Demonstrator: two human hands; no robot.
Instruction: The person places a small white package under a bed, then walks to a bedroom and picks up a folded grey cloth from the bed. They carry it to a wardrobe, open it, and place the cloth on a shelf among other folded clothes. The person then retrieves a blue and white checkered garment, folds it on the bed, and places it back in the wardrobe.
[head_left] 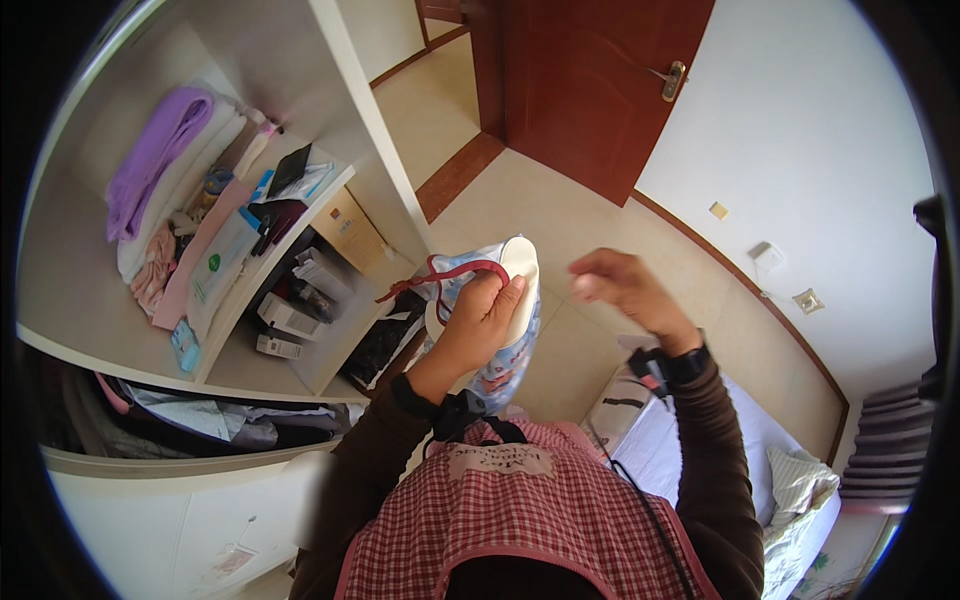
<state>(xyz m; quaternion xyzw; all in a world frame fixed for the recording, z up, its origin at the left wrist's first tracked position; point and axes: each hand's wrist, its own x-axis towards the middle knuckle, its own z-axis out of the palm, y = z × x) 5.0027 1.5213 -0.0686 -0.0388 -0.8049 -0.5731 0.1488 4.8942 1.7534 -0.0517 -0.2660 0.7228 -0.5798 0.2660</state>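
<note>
My left hand (483, 318) is closed around a soft light-blue patterned cloth item (512, 362) with a cream panel (519, 262) and a dark-red band (462, 267). The thumb presses on the cream part, and the band loops over the fingers with a loose end to the left. Its exact kind is not clear. To the right, my right hand (632, 290) is raised apart from the cloth. Its fingers are bent and smeared by motion, with nothing visible in them.
On the left stands an open cabinet (367, 125) with folded textiles (160, 165), boxes (290, 318) and a drawer of clothes (250, 425). A brown door (590, 95) is ahead. A bed (735, 420) lies at the lower right. A dark cable (640, 495) hangs across my checked apron (500, 510).
</note>
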